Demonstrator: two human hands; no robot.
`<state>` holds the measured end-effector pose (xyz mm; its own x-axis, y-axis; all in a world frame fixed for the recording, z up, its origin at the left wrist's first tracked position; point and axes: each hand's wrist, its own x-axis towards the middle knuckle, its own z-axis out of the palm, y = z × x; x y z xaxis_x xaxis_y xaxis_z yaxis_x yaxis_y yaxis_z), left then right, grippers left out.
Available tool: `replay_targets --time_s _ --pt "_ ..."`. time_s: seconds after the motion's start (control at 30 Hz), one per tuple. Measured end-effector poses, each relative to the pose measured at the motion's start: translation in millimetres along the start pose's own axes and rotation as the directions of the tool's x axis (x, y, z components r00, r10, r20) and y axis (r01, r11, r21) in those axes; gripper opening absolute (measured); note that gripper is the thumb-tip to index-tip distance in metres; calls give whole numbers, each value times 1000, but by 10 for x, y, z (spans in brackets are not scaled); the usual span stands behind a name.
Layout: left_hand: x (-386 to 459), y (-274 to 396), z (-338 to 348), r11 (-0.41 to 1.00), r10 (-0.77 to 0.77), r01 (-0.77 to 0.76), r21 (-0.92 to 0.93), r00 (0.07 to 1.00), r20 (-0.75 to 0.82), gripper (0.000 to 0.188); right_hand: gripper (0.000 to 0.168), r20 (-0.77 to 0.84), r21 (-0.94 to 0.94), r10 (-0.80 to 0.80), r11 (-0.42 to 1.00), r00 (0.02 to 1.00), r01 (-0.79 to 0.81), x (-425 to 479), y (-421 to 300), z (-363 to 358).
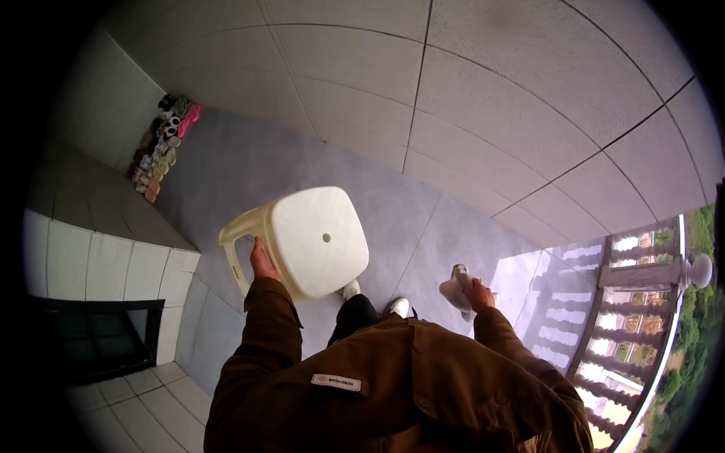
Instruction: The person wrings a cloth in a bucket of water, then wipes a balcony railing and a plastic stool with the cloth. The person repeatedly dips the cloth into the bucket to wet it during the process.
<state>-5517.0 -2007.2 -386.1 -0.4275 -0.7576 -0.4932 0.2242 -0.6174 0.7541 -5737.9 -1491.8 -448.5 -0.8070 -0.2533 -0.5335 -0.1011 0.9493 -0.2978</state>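
A cream plastic stool [314,260] with a small round hole in its seat is in my left hand [264,262]. The fingers grip it at the side, by the opening below the seat, and the seat is tilted up towards me. To the right, my right hand [480,296] is closed on a pair of pale shoes [451,290], which hang beside my body above the floor. Its fingers partly cover them, and I cannot make out their details. Both hands are in brown jacket sleeves.
Several pairs of shoes and slippers [161,153] stand along the wall at the far left. A tiled wall [362,73] runs ahead of me. On the right is a balustrade [628,308], with greenery beyond. A dark-framed window [102,340] is at the lower left. The grey floor [396,209] lies between.
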Motion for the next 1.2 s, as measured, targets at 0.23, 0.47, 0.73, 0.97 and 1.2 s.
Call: replay_targets --time_s 0.23,0.47,0.73,0.97,1.2 --pt "1596 -304 544 985 -148 142 100 988 55 47 37 41 130 215 967 976 -219 169 -428 497" --pt "2839 -1571 1236 885 -424 396 243 903 72 44 39 101 291 523 798 846 -528 220 -706 1413" --pt "3444 -2609 1045 872 -399 364 327 916 45 46 41 23 576 586 654 810 -490 889 -730 2208" --pt "3850 -2613 672 811 -423 371 452 906 15 45 40 1 767 632 496 775 -406 1528 -656 2534" --pt "3430 -2392 1986 -128 28 -795 593 594 804 41 44 -25 779 656 486 755 -397 2772 -531 2695"
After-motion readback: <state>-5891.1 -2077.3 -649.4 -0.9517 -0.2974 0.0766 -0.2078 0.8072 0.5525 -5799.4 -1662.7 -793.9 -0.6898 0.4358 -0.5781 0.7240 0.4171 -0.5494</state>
